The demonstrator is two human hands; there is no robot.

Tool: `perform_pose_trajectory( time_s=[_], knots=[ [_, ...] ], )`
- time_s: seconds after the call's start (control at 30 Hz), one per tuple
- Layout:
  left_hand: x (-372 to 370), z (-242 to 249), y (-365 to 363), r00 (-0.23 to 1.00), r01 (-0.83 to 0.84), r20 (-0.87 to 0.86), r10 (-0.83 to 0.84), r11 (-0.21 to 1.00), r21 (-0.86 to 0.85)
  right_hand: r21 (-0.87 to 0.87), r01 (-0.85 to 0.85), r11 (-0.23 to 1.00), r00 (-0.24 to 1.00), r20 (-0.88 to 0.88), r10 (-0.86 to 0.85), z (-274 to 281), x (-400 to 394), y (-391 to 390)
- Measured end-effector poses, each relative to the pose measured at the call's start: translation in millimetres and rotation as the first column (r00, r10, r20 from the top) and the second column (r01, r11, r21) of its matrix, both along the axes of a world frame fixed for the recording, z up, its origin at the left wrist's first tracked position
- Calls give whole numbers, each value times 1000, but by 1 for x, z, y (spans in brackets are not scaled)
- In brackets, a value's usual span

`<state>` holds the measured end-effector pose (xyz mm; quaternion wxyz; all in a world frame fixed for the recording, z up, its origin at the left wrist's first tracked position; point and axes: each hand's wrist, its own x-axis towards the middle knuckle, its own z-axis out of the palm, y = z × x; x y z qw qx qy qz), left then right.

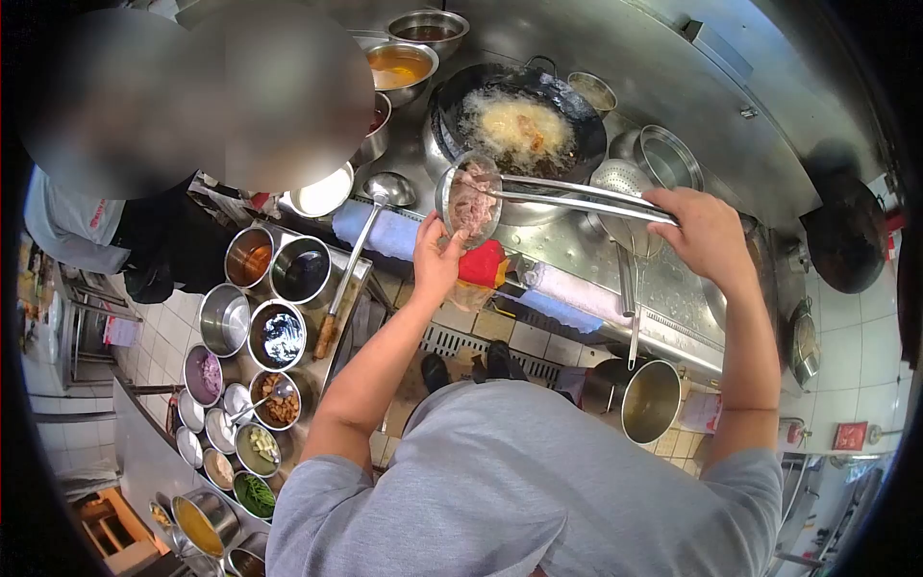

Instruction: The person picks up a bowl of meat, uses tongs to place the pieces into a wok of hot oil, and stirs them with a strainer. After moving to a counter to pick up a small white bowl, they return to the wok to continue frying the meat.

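Note:
My right hand (707, 231) grips the long metal handles of a wire strainer (471, 200) that holds pale pink meat pieces. My left hand (437, 258) touches the strainer's lower rim from beneath. The strainer hangs just in front of a black wok (567, 101) full of bubbling oil with food frying in it. A red cloth (483, 264) lies on the counter edge beside my left hand.
Metal bowls of sauce (399, 65) stand behind the wok. A ladle (385, 188) rests by a trolley of several seasoning bowls (279, 337) at left. A perforated skimmer (620, 183) and pot (649, 399) sit at right. Another person (144, 221) stands at left.

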<state>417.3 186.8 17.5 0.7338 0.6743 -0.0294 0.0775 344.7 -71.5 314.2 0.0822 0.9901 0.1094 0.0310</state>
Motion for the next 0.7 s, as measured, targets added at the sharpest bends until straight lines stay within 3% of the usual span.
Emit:
perform_pose_trajectory(
  time_s=[0.13, 0.2, 0.3, 0.37, 0.43, 0.53, 0.7],
  knots=[
    [5, -4, -2, 1000, -16, -15, 16, 999, -50, 98, 31, 995, 998, 51, -36, 23, -26, -6],
    [4, 2, 0, 969, 49, -213, -125, 943, -330, 202, 69, 977, 993, 81, -87, 37, -35, -13],
    [1, 11, -2, 953, 41, -259, -156, 916, -399, 239, 101, 966, 983, 124, -134, 45, -40, -22],
    [3, 2, -4, 958, 77, -229, -175, 922, -379, 220, 115, 969, 983, 118, -143, 40, -38, -20],
    [6, -1, -9, 986, 89, -119, -117, 972, -218, 27, 142, 990, 989, 39, -143, 34, -34, -10],
    [4, 12, -11, 993, 114, -13, -116, 988, -100, -66, 52, 996, 997, 60, -48, 21, -30, 1],
    [4, 19, -9, 987, 138, -84, -140, 990, -34, -184, -19, 983, 997, 67, 32, 19, -20, 7]
  ],
)
